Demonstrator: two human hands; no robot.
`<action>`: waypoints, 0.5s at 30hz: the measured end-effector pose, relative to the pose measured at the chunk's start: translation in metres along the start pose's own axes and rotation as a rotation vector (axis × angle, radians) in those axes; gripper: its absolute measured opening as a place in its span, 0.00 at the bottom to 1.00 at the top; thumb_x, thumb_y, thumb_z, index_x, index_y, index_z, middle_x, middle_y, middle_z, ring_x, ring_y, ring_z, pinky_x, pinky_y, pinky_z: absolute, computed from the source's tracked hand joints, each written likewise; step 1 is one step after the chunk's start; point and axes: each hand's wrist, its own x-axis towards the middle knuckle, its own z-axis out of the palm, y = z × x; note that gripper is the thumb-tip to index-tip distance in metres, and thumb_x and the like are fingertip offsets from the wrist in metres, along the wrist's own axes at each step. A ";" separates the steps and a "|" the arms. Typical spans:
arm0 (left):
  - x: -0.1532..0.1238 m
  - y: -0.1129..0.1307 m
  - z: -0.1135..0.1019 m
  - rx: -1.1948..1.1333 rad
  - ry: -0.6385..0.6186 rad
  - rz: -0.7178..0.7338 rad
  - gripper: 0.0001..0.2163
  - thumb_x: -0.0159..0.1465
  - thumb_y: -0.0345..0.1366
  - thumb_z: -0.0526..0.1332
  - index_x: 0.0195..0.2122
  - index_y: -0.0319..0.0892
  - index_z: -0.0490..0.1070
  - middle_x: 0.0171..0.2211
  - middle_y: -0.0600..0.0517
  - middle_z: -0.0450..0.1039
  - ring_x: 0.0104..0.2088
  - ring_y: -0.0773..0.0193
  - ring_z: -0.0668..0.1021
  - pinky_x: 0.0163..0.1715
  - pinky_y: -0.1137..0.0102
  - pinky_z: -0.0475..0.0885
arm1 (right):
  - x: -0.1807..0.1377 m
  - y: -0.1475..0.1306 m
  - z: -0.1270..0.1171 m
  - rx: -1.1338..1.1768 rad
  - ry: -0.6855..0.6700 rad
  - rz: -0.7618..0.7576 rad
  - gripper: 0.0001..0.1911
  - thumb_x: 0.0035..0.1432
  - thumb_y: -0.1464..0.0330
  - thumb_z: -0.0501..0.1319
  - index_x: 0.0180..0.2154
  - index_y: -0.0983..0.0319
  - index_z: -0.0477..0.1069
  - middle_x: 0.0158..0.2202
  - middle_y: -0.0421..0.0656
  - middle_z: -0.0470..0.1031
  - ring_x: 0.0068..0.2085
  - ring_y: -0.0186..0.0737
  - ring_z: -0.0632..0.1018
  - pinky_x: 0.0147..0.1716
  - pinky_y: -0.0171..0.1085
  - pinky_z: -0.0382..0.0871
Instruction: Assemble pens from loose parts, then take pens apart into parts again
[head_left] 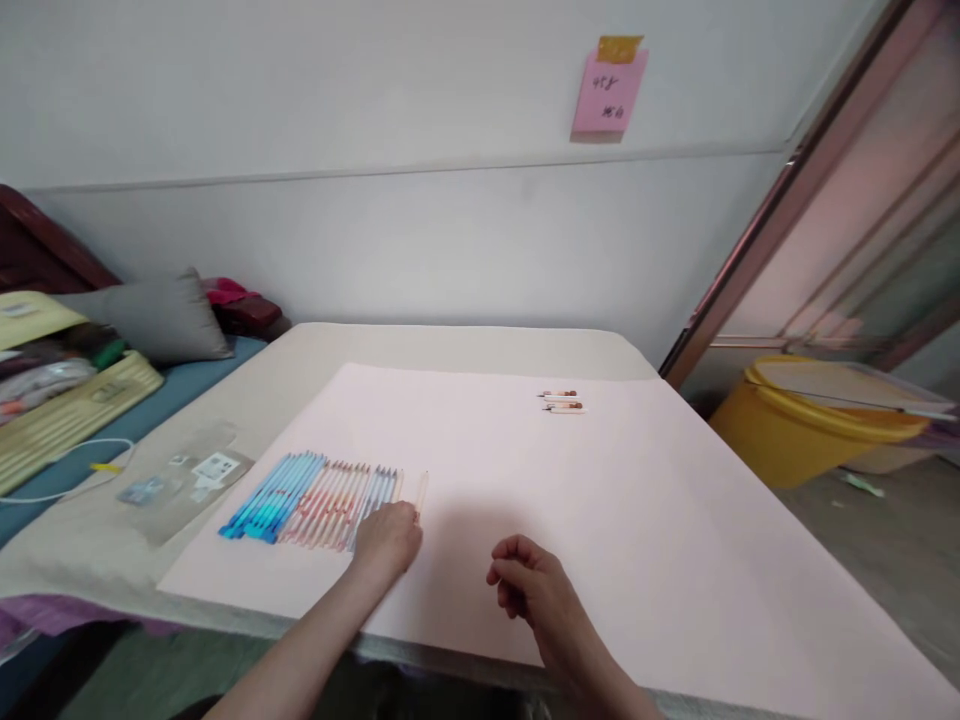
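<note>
Grip of the left hand [390, 540] rests on the near end of a pale pen [421, 490]; pinched or not, I cannot tell. The right hand [525, 580] curls closed, empty. That pen lies just beside the row of pens [315, 500] on the pink sheet [600, 500], so the lining-up looks mostly done, with a few loose pens [562, 401] well apart.

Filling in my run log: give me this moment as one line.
left hand: fingertips at near end of loose pen | right hand: curled, over pink sheet | row of pens: beside loose pen
</note>
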 end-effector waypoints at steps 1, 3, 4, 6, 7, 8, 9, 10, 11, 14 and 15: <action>0.000 0.002 0.002 -0.034 -0.010 0.007 0.09 0.46 0.28 0.59 0.11 0.42 0.62 0.15 0.48 0.68 0.30 0.55 0.75 0.32 0.66 0.63 | 0.000 0.000 0.000 -0.003 -0.006 0.000 0.07 0.42 0.72 0.58 0.29 0.63 0.64 0.22 0.39 0.71 0.19 0.29 0.66 0.17 0.29 0.53; -0.003 0.007 0.008 -0.123 -0.057 0.030 0.09 0.47 0.30 0.59 0.12 0.42 0.62 0.14 0.50 0.67 0.25 0.59 0.74 0.28 0.69 0.63 | 0.000 0.002 0.001 -0.017 -0.011 0.008 0.07 0.42 0.72 0.58 0.29 0.63 0.64 0.23 0.40 0.71 0.19 0.29 0.67 0.18 0.29 0.54; -0.005 0.010 0.012 -0.174 -0.092 0.046 0.09 0.49 0.32 0.58 0.13 0.42 0.63 0.14 0.51 0.67 0.22 0.61 0.73 0.26 0.70 0.63 | 0.000 0.003 0.002 -0.023 -0.005 0.011 0.07 0.43 0.71 0.59 0.29 0.64 0.65 0.24 0.41 0.72 0.20 0.30 0.68 0.18 0.29 0.55; -0.012 0.016 0.019 -0.273 -0.165 0.081 0.10 0.52 0.36 0.57 0.15 0.42 0.65 0.14 0.52 0.68 0.18 0.64 0.71 0.22 0.72 0.62 | 0.000 0.006 0.004 -0.021 0.010 0.020 0.09 0.45 0.68 0.60 0.32 0.65 0.68 0.29 0.44 0.74 0.25 0.32 0.72 0.22 0.30 0.60; -0.017 0.020 0.023 -0.311 -0.196 0.096 0.10 0.53 0.38 0.56 0.17 0.42 0.66 0.15 0.52 0.69 0.17 0.65 0.70 0.20 0.72 0.61 | -0.001 0.007 0.005 -0.008 0.008 0.024 0.11 0.47 0.66 0.61 0.34 0.65 0.69 0.32 0.46 0.74 0.29 0.34 0.74 0.25 0.32 0.63; -0.022 0.024 0.027 -0.346 -0.218 0.109 0.11 0.54 0.39 0.56 0.18 0.41 0.67 0.16 0.52 0.69 0.17 0.66 0.70 0.19 0.72 0.61 | -0.002 0.008 0.007 0.014 -0.011 0.026 0.14 0.48 0.63 0.61 0.36 0.65 0.70 0.35 0.47 0.74 0.32 0.36 0.75 0.28 0.33 0.65; -0.028 0.027 0.030 -0.381 -0.239 0.121 0.11 0.54 0.40 0.56 0.19 0.41 0.68 0.17 0.52 0.70 0.17 0.66 0.70 0.19 0.72 0.61 | -0.003 0.009 0.008 0.043 -0.043 0.028 0.16 0.49 0.61 0.61 0.37 0.65 0.71 0.36 0.48 0.74 0.34 0.37 0.75 0.31 0.34 0.66; -0.035 0.031 0.033 -0.417 -0.259 0.135 0.10 0.54 0.40 0.56 0.20 0.41 0.69 0.17 0.52 0.71 0.17 0.66 0.70 0.19 0.72 0.60 | -0.004 0.010 0.010 0.075 -0.078 0.028 0.17 0.50 0.59 0.61 0.37 0.65 0.71 0.36 0.48 0.74 0.35 0.38 0.75 0.32 0.35 0.67; -0.041 0.034 0.034 -0.451 -0.278 0.153 0.10 0.54 0.39 0.55 0.21 0.40 0.70 0.18 0.52 0.71 0.18 0.66 0.69 0.19 0.72 0.60 | -0.005 0.010 0.012 0.101 -0.104 0.031 0.18 0.50 0.57 0.61 0.37 0.65 0.71 0.34 0.47 0.74 0.34 0.37 0.75 0.32 0.35 0.67; -0.054 0.043 0.033 -0.485 -0.309 0.239 0.10 0.54 0.38 0.55 0.21 0.40 0.71 0.18 0.53 0.69 0.18 0.67 0.68 0.20 0.73 0.59 | -0.007 0.011 0.015 0.128 -0.083 0.056 0.18 0.49 0.56 0.62 0.34 0.65 0.70 0.26 0.42 0.70 0.28 0.35 0.75 0.27 0.32 0.65; -0.056 0.045 0.030 -0.469 -0.293 0.261 0.11 0.55 0.38 0.55 0.20 0.40 0.71 0.17 0.54 0.68 0.18 0.68 0.67 0.20 0.72 0.58 | -0.007 0.011 0.015 0.129 -0.061 0.062 0.17 0.49 0.57 0.63 0.33 0.64 0.70 0.25 0.41 0.69 0.28 0.35 0.75 0.25 0.31 0.64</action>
